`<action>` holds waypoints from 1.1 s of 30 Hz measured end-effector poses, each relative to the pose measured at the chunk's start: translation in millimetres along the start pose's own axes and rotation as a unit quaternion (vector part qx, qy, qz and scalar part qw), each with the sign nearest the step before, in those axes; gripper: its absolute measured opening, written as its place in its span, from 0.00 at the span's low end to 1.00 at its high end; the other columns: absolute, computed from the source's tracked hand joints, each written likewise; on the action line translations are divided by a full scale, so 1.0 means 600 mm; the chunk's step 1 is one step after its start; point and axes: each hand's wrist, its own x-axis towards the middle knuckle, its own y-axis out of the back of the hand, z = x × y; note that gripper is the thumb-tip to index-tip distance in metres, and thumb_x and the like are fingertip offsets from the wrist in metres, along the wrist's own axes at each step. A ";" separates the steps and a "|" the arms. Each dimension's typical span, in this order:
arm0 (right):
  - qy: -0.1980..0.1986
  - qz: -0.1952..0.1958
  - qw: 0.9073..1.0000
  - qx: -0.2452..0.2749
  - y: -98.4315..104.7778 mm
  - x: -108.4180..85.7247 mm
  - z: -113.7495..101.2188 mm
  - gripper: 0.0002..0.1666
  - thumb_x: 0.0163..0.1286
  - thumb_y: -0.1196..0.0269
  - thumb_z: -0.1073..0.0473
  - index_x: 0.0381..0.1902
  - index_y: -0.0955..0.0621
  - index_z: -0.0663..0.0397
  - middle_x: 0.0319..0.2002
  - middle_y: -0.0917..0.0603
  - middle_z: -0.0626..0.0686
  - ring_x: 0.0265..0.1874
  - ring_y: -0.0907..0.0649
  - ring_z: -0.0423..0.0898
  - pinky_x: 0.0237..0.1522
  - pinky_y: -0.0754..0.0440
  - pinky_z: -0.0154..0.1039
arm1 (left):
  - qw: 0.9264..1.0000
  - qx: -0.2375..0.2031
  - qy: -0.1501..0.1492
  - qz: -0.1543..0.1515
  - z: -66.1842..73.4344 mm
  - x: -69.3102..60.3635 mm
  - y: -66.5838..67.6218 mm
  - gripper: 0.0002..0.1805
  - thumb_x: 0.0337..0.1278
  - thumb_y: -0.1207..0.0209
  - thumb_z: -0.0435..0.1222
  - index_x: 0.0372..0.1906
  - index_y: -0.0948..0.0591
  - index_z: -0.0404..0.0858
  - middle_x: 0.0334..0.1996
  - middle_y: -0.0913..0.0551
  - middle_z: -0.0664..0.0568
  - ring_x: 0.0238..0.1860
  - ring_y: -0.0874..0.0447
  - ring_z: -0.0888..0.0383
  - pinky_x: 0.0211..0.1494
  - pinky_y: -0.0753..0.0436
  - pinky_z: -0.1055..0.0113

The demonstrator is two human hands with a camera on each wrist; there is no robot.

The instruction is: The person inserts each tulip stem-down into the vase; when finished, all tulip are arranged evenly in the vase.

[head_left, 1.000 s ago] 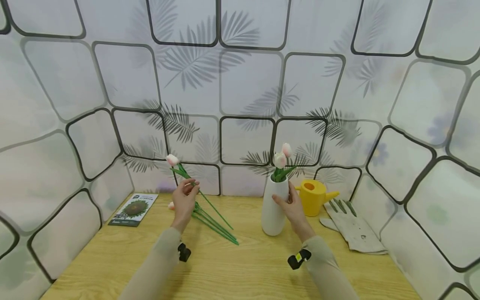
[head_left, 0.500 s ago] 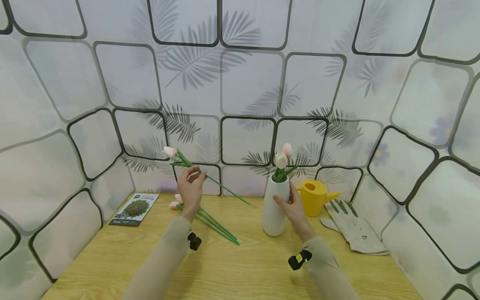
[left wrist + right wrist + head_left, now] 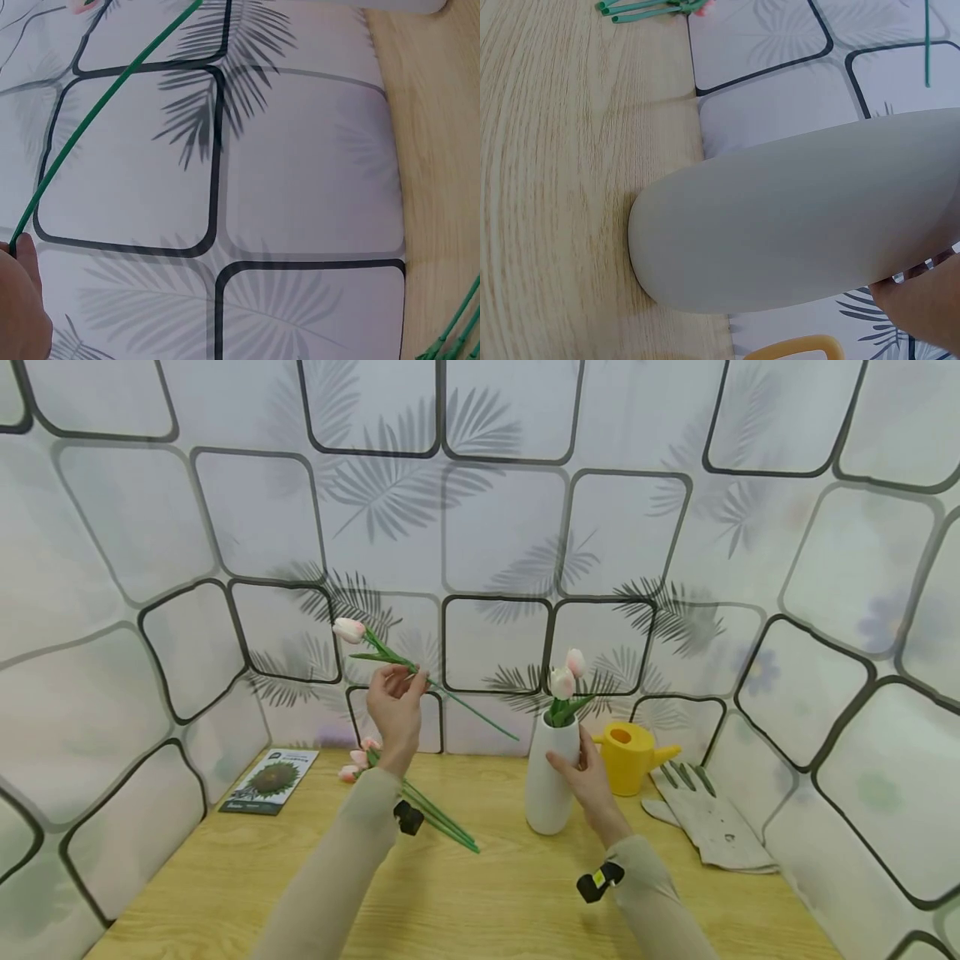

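Note:
In the head view my left hand (image 3: 397,714) pinches the green stem of a pink-and-white tulip (image 3: 349,630), held above the table with its bloom up to the left and its stem end slanting down to the right. That stem (image 3: 105,103) crosses the left wrist view. My right hand (image 3: 588,781) grips the side of a white vase (image 3: 546,785), which stands upright on the table; two tulips (image 3: 561,682) rise from its mouth. Several more tulips (image 3: 442,818) lie below my left hand, their blooms partly behind the wrist.
A yellow watering can (image 3: 626,760) stands just right of the vase. Farther right lies a pair of pale work gloves (image 3: 712,827). A seed packet with a sunflower picture (image 3: 272,779) lies at the back left of the wooden table (image 3: 465,910). Patterned walls enclose the table.
My left hand has lifted the tulip up and to the right, and its stem has swung flatter toward the vase. The right hand and vase have stayed in place.

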 end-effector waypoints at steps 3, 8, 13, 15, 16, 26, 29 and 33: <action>0.001 -0.001 1.000 0.002 0.001 0.000 0.000 0.53 0.67 0.34 0.47 0.79 0.53 0.41 0.76 0.44 0.58 0.74 0.41 0.58 0.74 0.44 0.60 | 1.000 -0.017 -0.004 0.006 0.004 0.003 -0.013 0.14 0.49 0.35 0.17 0.41 0.26 0.22 0.31 0.14 0.53 0.30 0.13 0.60 0.37 0.12 0.67; -0.001 -0.001 1.000 0.005 0.000 0.000 0.002 0.53 0.68 0.34 0.47 0.79 0.52 0.41 0.76 0.43 0.58 0.74 0.41 0.58 0.75 0.44 0.60 | 0.999 -0.050 0.011 0.018 0.008 0.007 -0.028 0.14 0.48 0.35 0.17 0.39 0.25 0.26 0.31 0.13 0.49 0.30 0.13 0.59 0.38 0.12 0.65; 0.002 0.001 1.000 0.001 0.000 0.001 0.002 0.53 0.67 0.34 0.47 0.79 0.53 0.41 0.76 0.43 0.58 0.74 0.40 0.58 0.75 0.44 0.60 | 0.997 -0.060 0.024 0.030 0.014 0.011 -0.040 0.14 0.47 0.34 0.17 0.38 0.25 0.28 0.33 0.14 0.40 0.29 0.13 0.58 0.38 0.11 0.63; 0.004 0.002 1.000 0.000 0.000 0.002 0.003 0.53 0.67 0.34 0.47 0.79 0.52 0.41 0.76 0.43 0.58 0.74 0.40 0.58 0.74 0.44 0.60 | 0.997 -0.060 0.027 0.034 0.015 0.012 -0.045 0.14 0.48 0.34 0.18 0.38 0.25 0.29 0.33 0.14 0.41 0.30 0.13 0.56 0.38 0.11 0.62; 0.004 0.002 1.000 -0.001 0.000 0.003 0.003 0.53 0.67 0.34 0.47 0.79 0.52 0.41 0.75 0.42 0.58 0.74 0.39 0.58 0.74 0.44 0.60 | 0.997 -0.058 0.027 0.036 0.016 0.012 -0.047 0.14 0.48 0.34 0.18 0.38 0.25 0.29 0.32 0.13 0.44 0.31 0.13 0.55 0.39 0.11 0.62; 0.002 -0.001 1.000 0.001 0.001 0.004 -0.002 0.53 0.67 0.33 0.47 0.79 0.51 0.42 0.75 0.42 0.58 0.73 0.39 0.58 0.74 0.43 0.60 | 1.000 -0.025 0.016 -0.006 0.018 0.003 -0.085 0.13 0.53 0.34 0.22 0.41 0.25 0.28 0.37 0.14 0.35 0.34 0.13 0.53 0.42 0.12 0.61; 0.003 -0.004 1.000 0.003 0.002 0.004 0.000 0.53 0.67 0.34 0.47 0.79 0.52 0.41 0.75 0.42 0.59 0.74 0.40 0.58 0.74 0.43 0.61 | 0.999 -0.014 0.023 -0.020 0.015 -0.003 -0.096 0.14 0.53 0.33 0.24 0.42 0.26 0.27 0.38 0.14 0.37 0.37 0.13 0.48 0.44 0.12 0.60; 0.003 -0.003 1.000 0.000 0.004 0.004 0.005 0.53 0.67 0.34 0.46 0.79 0.53 0.41 0.76 0.43 0.59 0.74 0.40 0.58 0.74 0.44 0.61 | 0.999 -0.007 0.034 -0.036 0.012 -0.013 -0.109 0.14 0.53 0.33 0.26 0.42 0.25 0.29 0.38 0.13 0.34 0.39 0.12 0.46 0.45 0.12 0.60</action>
